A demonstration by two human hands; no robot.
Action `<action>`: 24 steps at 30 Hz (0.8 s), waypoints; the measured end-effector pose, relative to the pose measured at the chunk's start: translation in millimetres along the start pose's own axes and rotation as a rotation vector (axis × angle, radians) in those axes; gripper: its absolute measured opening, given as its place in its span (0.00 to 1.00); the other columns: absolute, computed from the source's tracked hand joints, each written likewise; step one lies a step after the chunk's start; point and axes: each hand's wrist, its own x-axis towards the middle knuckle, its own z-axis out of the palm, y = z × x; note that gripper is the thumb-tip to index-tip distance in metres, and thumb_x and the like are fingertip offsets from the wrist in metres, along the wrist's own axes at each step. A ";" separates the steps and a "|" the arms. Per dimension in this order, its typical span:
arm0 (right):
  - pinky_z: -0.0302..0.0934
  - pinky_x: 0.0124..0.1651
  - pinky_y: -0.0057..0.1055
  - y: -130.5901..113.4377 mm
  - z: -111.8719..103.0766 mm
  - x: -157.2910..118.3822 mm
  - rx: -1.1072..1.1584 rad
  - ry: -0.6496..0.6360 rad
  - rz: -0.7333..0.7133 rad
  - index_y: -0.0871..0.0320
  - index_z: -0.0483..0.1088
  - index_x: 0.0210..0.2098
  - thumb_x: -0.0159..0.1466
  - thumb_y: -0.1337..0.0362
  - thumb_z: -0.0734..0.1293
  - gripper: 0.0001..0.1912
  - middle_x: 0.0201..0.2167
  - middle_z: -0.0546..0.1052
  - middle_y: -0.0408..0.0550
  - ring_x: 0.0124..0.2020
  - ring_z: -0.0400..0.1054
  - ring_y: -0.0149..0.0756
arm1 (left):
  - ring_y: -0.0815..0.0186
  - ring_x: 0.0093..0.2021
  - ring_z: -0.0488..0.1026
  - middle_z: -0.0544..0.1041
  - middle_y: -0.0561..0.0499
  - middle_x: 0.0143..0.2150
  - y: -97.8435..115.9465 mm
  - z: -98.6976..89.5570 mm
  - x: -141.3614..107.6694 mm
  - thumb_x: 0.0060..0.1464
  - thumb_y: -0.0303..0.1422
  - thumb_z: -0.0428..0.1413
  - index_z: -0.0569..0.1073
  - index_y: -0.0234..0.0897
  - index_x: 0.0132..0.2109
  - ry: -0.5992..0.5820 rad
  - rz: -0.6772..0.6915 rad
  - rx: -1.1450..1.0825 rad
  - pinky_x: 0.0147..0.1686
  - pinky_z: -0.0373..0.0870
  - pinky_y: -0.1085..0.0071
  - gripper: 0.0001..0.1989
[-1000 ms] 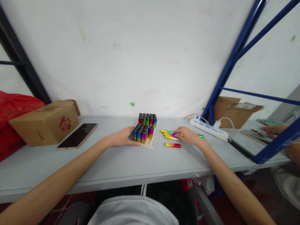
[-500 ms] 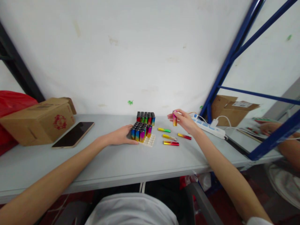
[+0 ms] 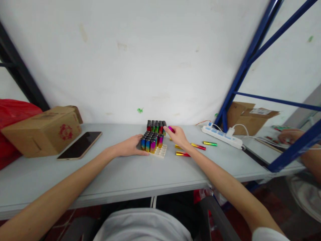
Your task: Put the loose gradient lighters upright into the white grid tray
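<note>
A white tray (image 3: 161, 151) with round holes holds several upright shiny tubes (image 3: 148, 144) with black tops and blue, purple and yellow colouring. Empty holes show on its right side. My left hand (image 3: 129, 146) grips the tray's left side, thumb along the front and fingers behind. My right hand (image 3: 178, 136) pinches a purple shiny tube (image 3: 171, 129) above the tray's right back corner; its lower part is hidden by the fingers. Behind stands a second group of upright tubes (image 3: 156, 126). Loose tubes lie to the right, including a red and yellow one (image 3: 182, 154) and a green one (image 3: 210, 143).
A phone or tablet (image 3: 80, 145) and a cardboard box (image 3: 45, 132) are on the left. A power strip (image 3: 222, 136) with cables lies at the right, near a blue rack post (image 3: 227, 100). Beyond it appear an open carton (image 3: 247, 117) and another person's hand (image 3: 288, 136).
My right hand has moved left with its tube, from above the loose tubes to the tray's right back corner. The green tube at the right now shows. My left hand keeps its place.
</note>
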 end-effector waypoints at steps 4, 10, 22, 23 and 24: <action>0.42 0.29 0.30 1.1 -2.0 -8.2 -0.033 0.038 -0.003 0.55 0.53 0.18 0.63 0.51 0.60 0.22 0.18 0.53 0.38 0.23 0.49 0.28 | 0.48 0.59 0.72 0.74 0.44 0.61 -0.8 0.1 -0.1 0.51 0.55 0.65 0.70 0.38 0.63 -0.013 0.026 -0.018 0.62 0.66 0.60 0.39; 0.44 0.29 0.30 -2.5 0.6 -11.1 -0.013 0.025 -0.035 0.55 0.55 0.20 0.64 0.51 0.59 0.21 0.19 0.56 0.38 0.24 0.51 0.29 | 0.49 0.58 0.73 0.76 0.45 0.60 3.3 -1.1 0.3 0.52 0.54 0.65 0.72 0.38 0.61 -0.018 0.076 -0.037 0.61 0.67 0.61 0.36; 0.43 0.29 0.30 -5.1 2.2 -15.1 -0.097 0.019 -0.093 0.55 0.54 0.19 0.65 0.53 0.60 0.21 0.18 0.53 0.37 0.23 0.49 0.28 | 0.50 0.57 0.73 0.76 0.46 0.60 1.9 0.0 0.5 0.52 0.53 0.65 0.73 0.38 0.61 -0.006 0.089 -0.022 0.61 0.66 0.61 0.35; 0.43 0.29 0.30 -4.8 2.2 -14.7 -0.102 0.018 -0.092 0.55 0.54 0.20 0.64 0.54 0.60 0.20 0.18 0.54 0.37 0.23 0.50 0.28 | 0.49 0.57 0.74 0.76 0.45 0.59 1.7 0.1 0.5 0.52 0.53 0.65 0.73 0.37 0.60 -0.004 0.078 -0.018 0.61 0.67 0.61 0.35; 0.43 0.29 0.30 -4.6 2.0 -14.5 -0.105 0.018 -0.092 0.55 0.55 0.20 0.63 0.55 0.60 0.19 0.18 0.54 0.38 0.23 0.50 0.29 | 0.49 0.57 0.74 0.77 0.45 0.58 1.6 0.1 0.5 0.51 0.54 0.65 0.73 0.37 0.60 -0.004 0.069 -0.014 0.60 0.67 0.60 0.36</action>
